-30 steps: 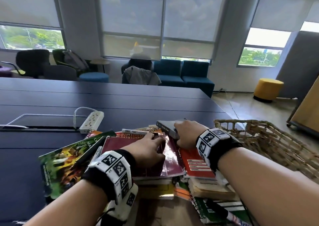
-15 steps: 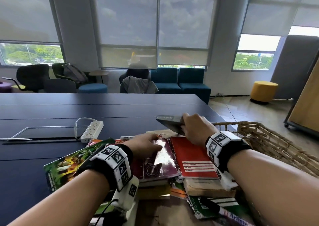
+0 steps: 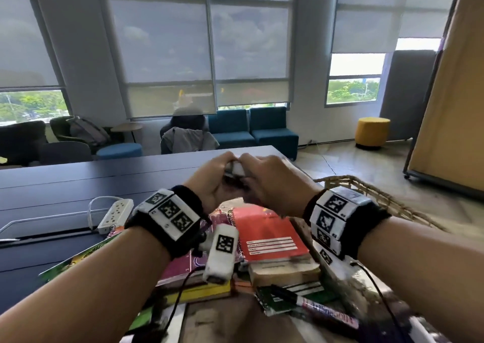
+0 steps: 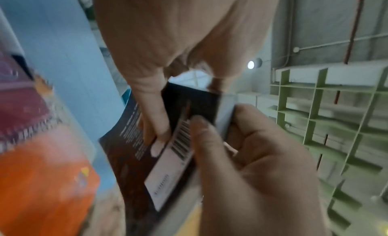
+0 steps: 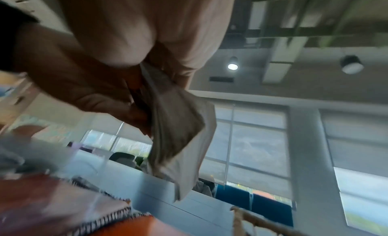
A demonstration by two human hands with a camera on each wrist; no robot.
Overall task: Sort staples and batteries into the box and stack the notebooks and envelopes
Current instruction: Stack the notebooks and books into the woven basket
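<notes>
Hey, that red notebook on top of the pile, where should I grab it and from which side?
Take the red notebook by its right long edge, coming in from the basket side. It lies flat on top of the pile with that edge overhanging the books below, while its spiral binding runs along the left edge. Both hands are busy with the small dark book, so free one first.

- Tall windows (image 3: 209, 41) with grey roller blinds half down — daylight and trees below.
- Blue sofa (image 3: 252, 129), yellow pouf (image 3: 372, 132).
- Dark bench (image 3: 78, 183) — long.
</notes>
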